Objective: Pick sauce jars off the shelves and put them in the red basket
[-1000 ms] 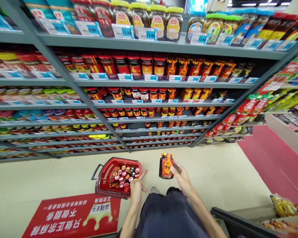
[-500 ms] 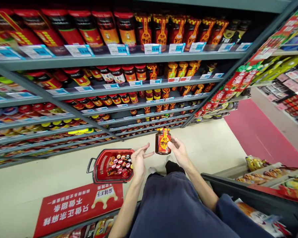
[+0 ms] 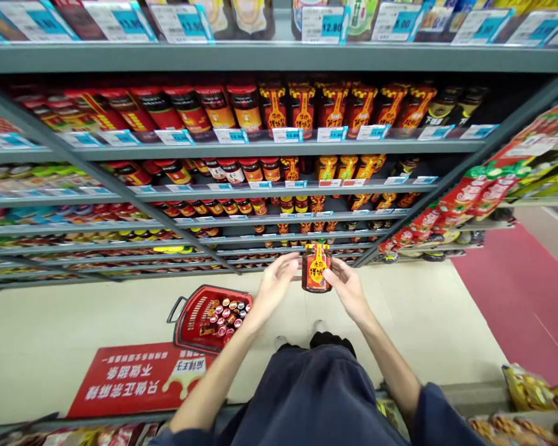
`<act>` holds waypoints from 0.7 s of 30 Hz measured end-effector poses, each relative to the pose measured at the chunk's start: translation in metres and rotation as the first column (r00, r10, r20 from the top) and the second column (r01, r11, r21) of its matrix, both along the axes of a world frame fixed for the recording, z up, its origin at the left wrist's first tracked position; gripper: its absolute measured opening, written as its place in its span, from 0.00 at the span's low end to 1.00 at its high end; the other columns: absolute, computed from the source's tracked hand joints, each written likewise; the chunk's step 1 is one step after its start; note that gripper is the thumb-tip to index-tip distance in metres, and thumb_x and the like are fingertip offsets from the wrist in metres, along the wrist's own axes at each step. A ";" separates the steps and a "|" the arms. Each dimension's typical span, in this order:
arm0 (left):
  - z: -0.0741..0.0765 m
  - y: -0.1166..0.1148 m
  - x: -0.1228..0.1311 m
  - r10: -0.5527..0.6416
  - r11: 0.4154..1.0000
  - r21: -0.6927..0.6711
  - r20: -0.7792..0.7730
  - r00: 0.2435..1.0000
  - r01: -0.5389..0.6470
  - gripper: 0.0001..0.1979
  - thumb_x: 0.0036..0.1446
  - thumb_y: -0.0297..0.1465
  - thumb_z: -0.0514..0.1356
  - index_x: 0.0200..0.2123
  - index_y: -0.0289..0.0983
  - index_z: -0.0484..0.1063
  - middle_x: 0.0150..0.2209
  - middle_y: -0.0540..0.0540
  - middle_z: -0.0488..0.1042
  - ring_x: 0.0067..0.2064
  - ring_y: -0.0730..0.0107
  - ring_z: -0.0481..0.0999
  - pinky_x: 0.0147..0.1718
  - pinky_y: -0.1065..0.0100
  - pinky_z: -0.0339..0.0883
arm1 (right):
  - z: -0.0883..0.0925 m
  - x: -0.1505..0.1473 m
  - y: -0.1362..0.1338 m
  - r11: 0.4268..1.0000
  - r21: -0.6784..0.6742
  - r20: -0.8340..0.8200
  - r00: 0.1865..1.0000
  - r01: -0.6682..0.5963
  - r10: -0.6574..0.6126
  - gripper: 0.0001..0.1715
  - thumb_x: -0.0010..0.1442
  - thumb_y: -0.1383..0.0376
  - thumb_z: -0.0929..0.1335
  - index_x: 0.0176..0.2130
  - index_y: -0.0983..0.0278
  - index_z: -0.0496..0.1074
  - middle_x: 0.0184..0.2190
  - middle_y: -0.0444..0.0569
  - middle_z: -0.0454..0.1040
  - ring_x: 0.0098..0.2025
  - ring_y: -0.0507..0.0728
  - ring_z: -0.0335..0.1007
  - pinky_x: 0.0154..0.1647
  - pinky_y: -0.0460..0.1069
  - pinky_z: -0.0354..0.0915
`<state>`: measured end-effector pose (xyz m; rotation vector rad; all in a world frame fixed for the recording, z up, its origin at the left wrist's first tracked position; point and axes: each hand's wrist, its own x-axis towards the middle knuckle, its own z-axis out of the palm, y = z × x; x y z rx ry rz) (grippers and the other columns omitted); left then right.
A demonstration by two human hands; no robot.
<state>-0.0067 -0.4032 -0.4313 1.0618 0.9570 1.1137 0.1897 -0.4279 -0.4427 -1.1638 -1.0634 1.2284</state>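
Supermarket aisle, with grey metal shelving (image 3: pixel 260 148) straight ahead beyond the hands, packed with sauce jars (image 3: pixel 214 108) and fronted by blue price tags (image 3: pixel 230 136). Right in the middle of the grip, a glass jar (image 3: pixel 316 269) of red sauce with a yellowish lid and an orange-red label stands upright, held out in front of the body. Right hand (image 3: pixel 348 291) has its fingers on the jar's right side and looks like it's pinching it pretty firmly. Left hand (image 3: pixel 274 286) comes in from the other side, fingers together, tips right at the jar's left edge; can't tell if they're pressing or barely touching. Below and left of the grip sits a red plastic shopping basket (image 3: pixel 186 325) full of small bottles (image 3: pixel 225 316), with a red floor sign (image 3: pixel 121 387) further down on that side. Step in hand seems to be just holding the jar up between both hands. Any move from here calls for keeping that right-hand pinch solid, since it's glass above a hard tile floor (image 3: pixel 423 322).
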 end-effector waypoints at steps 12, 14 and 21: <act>0.049 0.165 0.037 -0.084 0.961 0.237 -0.247 0.965 0.144 0.33 0.55 0.46 0.71 0.58 0.34 0.74 0.57 0.34 0.78 0.54 0.50 0.80 0.51 0.54 0.77 | 0.063 0.056 0.181 0.919 0.194 0.386 0.888 -0.342 0.249 0.37 0.61 0.47 0.73 0.61 0.62 0.68 0.47 0.53 0.81 0.46 0.60 0.80 0.54 0.59 0.75; 0.052 0.189 0.034 -0.042 0.914 0.369 -0.322 0.946 0.166 0.31 0.56 0.43 0.71 0.58 0.34 0.73 0.58 0.35 0.78 0.56 0.51 0.79 0.58 0.52 0.73 | 0.072 0.059 0.207 0.895 0.206 0.440 0.854 -0.396 0.276 0.43 0.56 0.50 0.77 0.64 0.60 0.66 0.48 0.53 0.81 0.46 0.61 0.81 0.53 0.59 0.76; 0.059 0.250 0.025 0.080 0.719 0.645 -0.445 0.892 0.258 0.32 0.58 0.37 0.69 0.62 0.39 0.64 0.57 0.37 0.77 0.57 0.52 0.78 0.57 0.53 0.74 | 0.100 0.058 0.267 0.746 0.416 0.786 0.618 -0.521 -0.007 0.42 0.59 0.55 0.76 0.66 0.61 0.63 0.62 0.58 0.73 0.61 0.67 0.72 0.65 0.66 0.66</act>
